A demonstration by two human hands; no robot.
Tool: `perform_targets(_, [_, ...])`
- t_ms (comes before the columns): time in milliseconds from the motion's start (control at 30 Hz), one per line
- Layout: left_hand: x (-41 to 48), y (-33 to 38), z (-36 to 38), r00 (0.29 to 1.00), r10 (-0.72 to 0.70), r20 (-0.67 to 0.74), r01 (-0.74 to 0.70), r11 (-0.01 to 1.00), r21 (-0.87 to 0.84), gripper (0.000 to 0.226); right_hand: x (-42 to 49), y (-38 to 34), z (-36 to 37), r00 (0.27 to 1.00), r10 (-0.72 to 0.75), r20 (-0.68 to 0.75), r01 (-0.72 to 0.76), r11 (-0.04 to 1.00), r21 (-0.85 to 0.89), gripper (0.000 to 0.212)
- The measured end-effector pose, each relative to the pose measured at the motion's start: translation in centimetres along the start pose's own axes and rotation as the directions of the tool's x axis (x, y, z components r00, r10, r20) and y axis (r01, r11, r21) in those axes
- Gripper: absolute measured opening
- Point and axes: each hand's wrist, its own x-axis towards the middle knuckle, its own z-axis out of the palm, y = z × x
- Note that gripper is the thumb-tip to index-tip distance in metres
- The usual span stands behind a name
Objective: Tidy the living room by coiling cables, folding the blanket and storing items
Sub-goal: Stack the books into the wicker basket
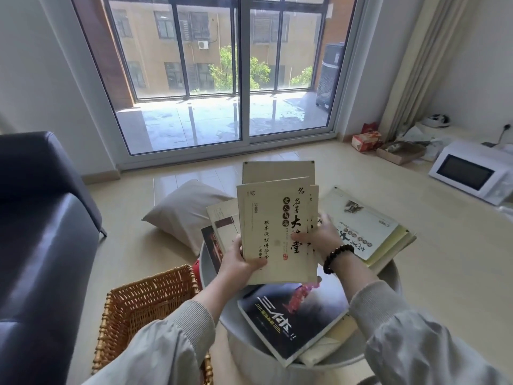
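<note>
Above the round bench [395,276], tilted upright: a sheaf of thin booklets [277,232]. Left hand [238,262] pinches the near-left corner, right hand [322,237] the right edge, thumbs on the cover. Probably light, floppy and slick-covered; best gripped by both edges, squared.

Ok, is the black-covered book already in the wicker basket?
No, the black-covered book lies on the round table beside the wicker basket, below the cream booklets held by the left hand and right hand.

Sunlit glass doors [216,79], pale tiled floor [361,173], dark sofa [41,223]
</note>
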Motion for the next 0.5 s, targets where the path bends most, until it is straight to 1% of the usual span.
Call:
perform_targets(67, [-0.4,0.6,0.2,1.000,0.006,0.015,-0.006,1.000,-0.007,0.053,-1.2,-0.1,-0.4,0.997,-0.081,-0.001,0.081,0.997,-0.017,0.050])
perform_targets(133, [-0.6,1.5,0.1,0.999,0.000,0.047,0.002,0.999,-0.041,0.059,-2.3,0.6,-0.9,0.994,-0.107,0.020,0.107,0.994,-0.023,0.042])
perform_targets(233, [-0.6,2.1,-0.1,1.000,0.010,-0.001,-0.010,0.990,-0.140,0.072,-3.6,2.7,-1.4,0.991,-0.103,0.089,0.106,0.994,-0.033,0.042])
perform_targets(333, [-1.4,1.6,0.1,1.000,0.006,-0.004,-0.006,0.984,-0.180,0.078,-4.1,4.0,-1.3,0.989,-0.077,0.122,0.083,0.996,-0.044,0.050])
perform_targets(367, [-1.7,1.3,0.3,1.000,0.001,0.010,0.001,0.982,-0.190,0.076,-4.3,4.2,-1.1,0.988,-0.090,0.126,0.100,0.992,-0.080,0.054])
perform_targets(433, [-2.2,0.6,0.8,1.000,-0.009,0.017,0.012,0.980,-0.199,0.062,-4.4,4.3,-0.7,0.985,-0.112,0.134,0.133,0.979,-0.155,0.055])
perform_targets(500, [-2.5,0.8,1.2,1.000,-0.019,-0.012,0.017,0.979,-0.203,0.049,-4.7,3.9,-0.4,0.986,-0.126,0.112,0.146,0.969,-0.199,0.050])
